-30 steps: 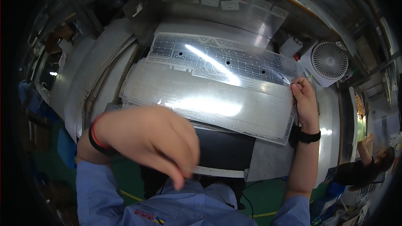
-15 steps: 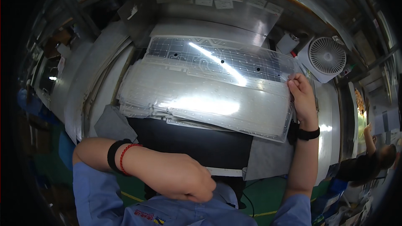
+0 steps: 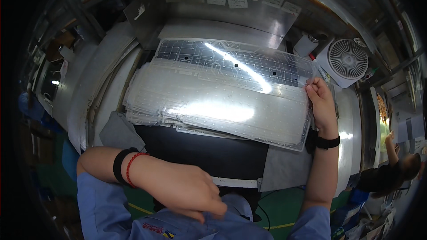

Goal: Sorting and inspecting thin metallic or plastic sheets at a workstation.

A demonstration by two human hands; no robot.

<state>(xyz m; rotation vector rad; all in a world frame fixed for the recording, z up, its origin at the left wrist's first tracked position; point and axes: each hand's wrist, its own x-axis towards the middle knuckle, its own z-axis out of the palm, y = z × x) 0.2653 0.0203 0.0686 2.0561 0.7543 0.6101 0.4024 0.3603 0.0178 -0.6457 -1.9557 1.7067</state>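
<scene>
A stack of translucent plastic sheets [image 3: 213, 100] lies before me, with small dots along the edges. On its far part rests a clear sheet with fine printed circuit lines [image 3: 209, 64], dark beneath and crossed by a bright glare streak. My right hand [image 3: 319, 95] pinches the right edge of this clear printed sheet between thumb and fingers. Close to my body, away from the stack, hovers my left hand [image 3: 191, 193]. Its fingers point down and stand apart, partly blurred, and nothing shows in them.
A white fan [image 3: 347, 60] stands at the far right beside a pale container [image 3: 306, 45]. Behind the stack rises a metal panel [image 3: 222, 11] bearing paper labels. Grey cloths [image 3: 121, 132] hang at the near corners of a black mat [image 3: 200, 149]. Another person [image 3: 389, 171] is at the far right.
The fingers of my left hand have loosened from a curled fist and moved apart. The glare on the printed sheet has shifted slightly right; my right hand keeps its pinch.
</scene>
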